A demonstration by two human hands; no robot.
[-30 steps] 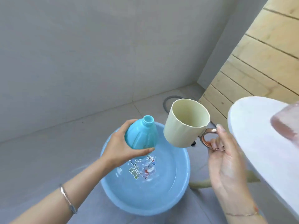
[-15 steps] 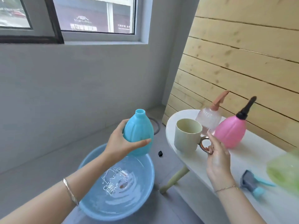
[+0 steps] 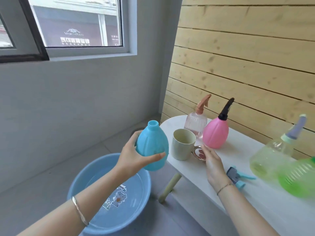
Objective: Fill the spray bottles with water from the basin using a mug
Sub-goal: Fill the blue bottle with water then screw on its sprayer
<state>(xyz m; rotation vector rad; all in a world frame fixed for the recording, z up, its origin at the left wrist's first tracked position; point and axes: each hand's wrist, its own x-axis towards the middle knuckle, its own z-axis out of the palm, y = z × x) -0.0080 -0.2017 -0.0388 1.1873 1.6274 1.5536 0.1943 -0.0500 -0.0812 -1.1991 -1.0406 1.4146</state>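
While the left hand [image 3: 132, 160] grips the belly of the uncapped blue bottle [image 3: 151, 147] with curled fingers and thumb, keeping it upright above the rim of the basin [image 3: 80, 178] so the open neck stays level, the mug [image 3: 181, 148] stands upright on the white surface [image 3: 242, 160] just beside it. The right hand [image 3: 214, 165] sits at the mug's metal handle, though I cannot tell whether its fingers grip the ring or merely touch it. A blue spray head [image 3: 237, 176] lies by that wrist, probably set aside to free the neck for pouring.
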